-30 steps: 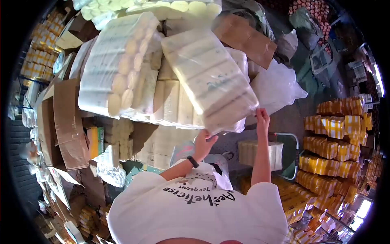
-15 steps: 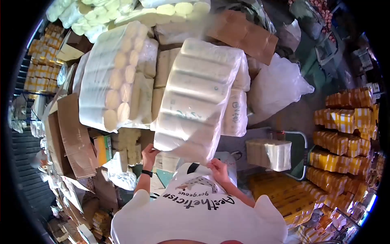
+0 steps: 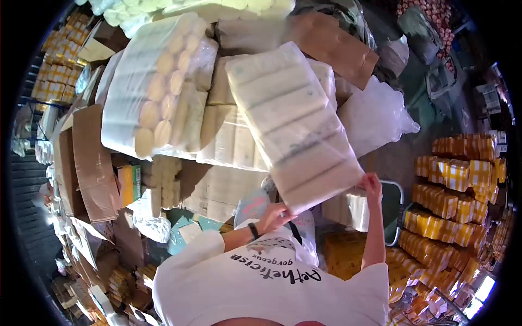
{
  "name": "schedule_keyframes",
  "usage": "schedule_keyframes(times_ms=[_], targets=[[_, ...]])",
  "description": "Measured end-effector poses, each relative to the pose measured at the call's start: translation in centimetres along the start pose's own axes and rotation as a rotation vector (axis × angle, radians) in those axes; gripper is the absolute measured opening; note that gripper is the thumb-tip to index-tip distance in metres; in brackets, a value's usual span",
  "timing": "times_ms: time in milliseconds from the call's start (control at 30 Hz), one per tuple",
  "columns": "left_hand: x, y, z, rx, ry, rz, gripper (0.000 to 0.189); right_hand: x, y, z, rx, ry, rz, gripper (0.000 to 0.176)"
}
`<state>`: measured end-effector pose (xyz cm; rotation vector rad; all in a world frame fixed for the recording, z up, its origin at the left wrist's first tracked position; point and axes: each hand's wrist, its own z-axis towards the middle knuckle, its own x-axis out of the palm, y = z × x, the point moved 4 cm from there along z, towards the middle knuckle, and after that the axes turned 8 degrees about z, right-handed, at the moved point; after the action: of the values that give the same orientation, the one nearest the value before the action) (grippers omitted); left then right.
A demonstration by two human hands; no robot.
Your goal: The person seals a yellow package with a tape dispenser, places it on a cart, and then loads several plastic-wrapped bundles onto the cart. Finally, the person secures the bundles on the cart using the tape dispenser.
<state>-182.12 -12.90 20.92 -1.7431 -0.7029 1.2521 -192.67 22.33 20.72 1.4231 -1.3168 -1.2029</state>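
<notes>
A long plastic-wrapped pack of rolls (image 3: 296, 127) is in front of me, tilted with its near end swung to the right. My left hand (image 3: 275, 217), with a black band at the wrist, is closed on its near left corner. The near right corner is gripped by my right hand (image 3: 372, 187), fingers wrapped round the plastic. The far part of the pack overlaps other wrapped packs (image 3: 231, 136) in this view. Left of it lies a larger wrapped bundle (image 3: 133, 89) whose round roll ends show.
A wrapped block (image 3: 346, 209) rests on a hand cart with a metal handle (image 3: 401, 212) at right. Stacks of yellow-and-white taped boxes (image 3: 451, 201) line the right side. Cardboard (image 3: 92, 163) stands at left; a white plastic bag (image 3: 375, 117) lies beyond the pack.
The pack has swung its near end to the right, uncovering wrapped packs on the left. Both my hands have moved right with it, the right hand also upward.
</notes>
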Motion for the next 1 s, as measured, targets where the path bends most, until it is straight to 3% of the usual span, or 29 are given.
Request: schedule_keyframes(times_ms=[67,200,300,333,367,400,433,467,533,567,600,633,700,800,833,900,967,1000], targets=[[1.3,-2.1,1.1,0.036,0.005,0.025,0.020,-0.4,1.3,1.5,0.045,-0.005,0.059,0.015],[2.8,-1.6,0.9,-0.111,-0.018,-0.229,0.016,-0.1,1.5,1.1,0.037,0.010,0.032,0.018],[3.4,0.1,-0.7,-0.256,-0.054,-0.458,0.012,1.6,0.3,-2.7,-0.022,-0.135,-0.010,0.020],[2.4,-0.4,-1.4,-0.279,-0.037,-0.484,0.013,2.8,0.5,-3.7,-0.096,-0.179,0.101,0.021],[1.3,0.0,-2.3,-0.113,-0.020,-0.331,0.015,3.6,0.5,-5.0,-0.050,-0.226,0.062,0.023],[1.3,3.3,-3.7,-0.273,0.033,-0.099,0.018,4.9,1.0,-6.6,-0.032,-0.242,0.073,0.023],[0.9,6.2,-5.4,-0.357,-0.035,-0.340,0.017,6.0,-1.1,-8.5,0.095,-0.250,0.153,0.023],[0.0,8.4,-7.2,-0.437,-0.103,-0.582,0.016,8.0,1.7,-10.6,0.119,-0.192,0.115,0.016],[-5.2,10.6,-10.1,-0.536,-0.266,-0.568,0.018,11.7,-1.7,-14.6,0.208,-0.005,0.263,0.009],[-7.9,12.2,-11.3,-0.464,-0.363,-0.504,0.020,13.9,-2.1,-16.1,0.089,0.169,0.245,0.006],[-9.6,16.0,-13.0,-0.504,-0.486,-0.498,0.017,15.8,0.0,-16.4,0.142,0.304,0.122,0.008],[-12.3,12.6,-12.0,-0.541,-0.485,-0.521,0.012,17.7,2.1,-16.8,0.199,0.439,-0.001,0.010],[-15.2,14.2,-11.7,-0.472,-0.549,-0.418,0.006,21.7,1.1,-16.1,0.325,0.635,0.136,0.014],[-14.7,13.6,-10.3,-0.455,-0.701,-0.745,0.009,23.1,2.7,-12.1,0.227,0.898,-0.012,0.017],[-14.1,13.3,-10.1,-0.411,-0.750,-0.863,0.012,21.6,4.5,-9.7,0.244,0.838,-0.052,0.020],[-12.8,14.6,-10.4,-0.395,-0.837,-0.960,0.014,17.6,3.5,-4.1,0.220,0.454,0.198,0.018],[-12.0,15.0,-10.3,-0.372,-0.945,-0.981,0.014,12.6,6.8,3.3,-0.089,0.131,0.440,0.031],[-11.7,15.2,-10.5,-0.429,-0.943,-0.942,0.019,10.8,7.7,7.4,0.070,-0.058,0.264,0.043]])
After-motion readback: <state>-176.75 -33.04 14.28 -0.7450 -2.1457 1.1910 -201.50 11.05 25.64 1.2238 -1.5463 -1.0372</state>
